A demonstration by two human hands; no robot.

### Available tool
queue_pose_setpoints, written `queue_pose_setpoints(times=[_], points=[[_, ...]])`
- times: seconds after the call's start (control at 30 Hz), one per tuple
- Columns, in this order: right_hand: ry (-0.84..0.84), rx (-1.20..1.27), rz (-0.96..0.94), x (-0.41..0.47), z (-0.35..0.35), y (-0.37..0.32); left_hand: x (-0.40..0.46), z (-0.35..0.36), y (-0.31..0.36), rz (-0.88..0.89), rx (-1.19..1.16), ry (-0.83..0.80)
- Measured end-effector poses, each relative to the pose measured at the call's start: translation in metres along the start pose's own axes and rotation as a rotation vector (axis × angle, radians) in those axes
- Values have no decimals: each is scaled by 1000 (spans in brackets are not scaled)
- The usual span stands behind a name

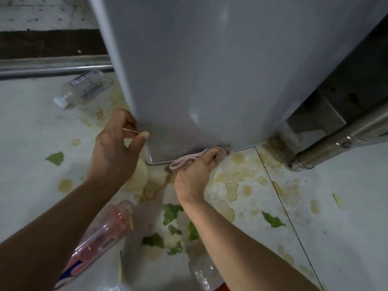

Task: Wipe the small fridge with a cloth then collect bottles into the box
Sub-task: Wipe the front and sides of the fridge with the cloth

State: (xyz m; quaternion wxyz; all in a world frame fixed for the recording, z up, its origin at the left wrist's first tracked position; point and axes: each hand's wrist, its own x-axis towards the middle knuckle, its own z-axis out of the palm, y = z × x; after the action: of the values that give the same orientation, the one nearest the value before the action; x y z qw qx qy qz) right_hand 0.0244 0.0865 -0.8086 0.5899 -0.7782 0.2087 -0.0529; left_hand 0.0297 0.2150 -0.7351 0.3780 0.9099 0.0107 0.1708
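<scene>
The small grey fridge point(210, 70) stands on the floor and fills the upper middle of the view. My right hand point(195, 175) grips a folded pink cloth point(189, 159) and presses it against the fridge's bottom front edge. My left hand point(117, 152) holds the fridge's lower left corner, thumb on the front, fingers curled round the side. A clear bottle with a white cap point(81, 89) lies on the floor to the left. A pinkish bottle point(100, 234) lies under my left forearm. Another clear bottle point(203, 269) lies under my right forearm.
The white tiled floor point(336, 206) is stained with yellowish spills and strewn with green leaf scraps point(273, 220). A metal rail point(52, 69) runs along the left wall. A steel post and base point(336, 139) stand right of the fridge. No box is in view.
</scene>
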Motion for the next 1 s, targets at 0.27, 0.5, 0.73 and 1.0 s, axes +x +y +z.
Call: queue_pose_setpoints(times=[0.27,0.5,0.73,1.0], points=[[347,-203,-35,48,-46,12,-2,-4,-16,-90,-34,-102],[277,-311,67,25,-19,2,1,-6,-17,-99,-111,-139],[206,-345,97,-4,26,-14,8,-9,-21,-149,-118,-189],[191,-276,108,-32,69,-20,14,-31,-37,-121,-147,-328]])
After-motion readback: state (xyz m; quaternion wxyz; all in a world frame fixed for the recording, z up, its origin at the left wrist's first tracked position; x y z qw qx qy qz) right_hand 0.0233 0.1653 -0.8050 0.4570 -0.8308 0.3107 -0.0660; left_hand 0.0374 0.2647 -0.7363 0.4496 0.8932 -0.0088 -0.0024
